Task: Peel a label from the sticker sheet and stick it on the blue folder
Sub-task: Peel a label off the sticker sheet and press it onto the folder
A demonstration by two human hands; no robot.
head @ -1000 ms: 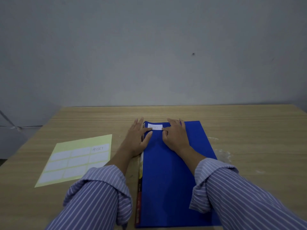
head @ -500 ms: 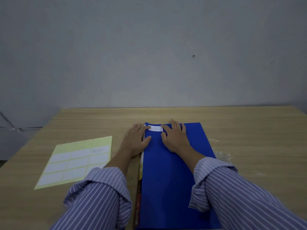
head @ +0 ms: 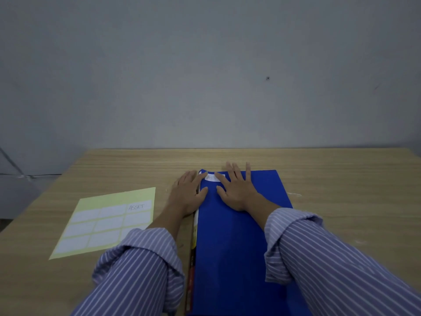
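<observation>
The blue folder [head: 230,238] lies lengthwise on the wooden table in front of me. A small white label [head: 212,178] sits flat on its far left corner. My left hand [head: 189,193] lies palm down at the folder's left edge, its index finger touching the label's left end. My right hand [head: 239,190] lies flat on the folder with fingers spread, its index finger over the label's right end. Neither hand holds anything. The yellow sticker sheet [head: 107,222] with several white labels, one reading ASSET, lies to the left.
The wooden table [head: 341,179] ends at a grey wall behind. A red and yellow spine [head: 193,252] shows along the folder's left edge. My striped sleeves cover the near part of the folder.
Both hands flattened and spread their fingers wider over the folder's far end. The right index finger slid over the label's right end. The label stayed in place.
</observation>
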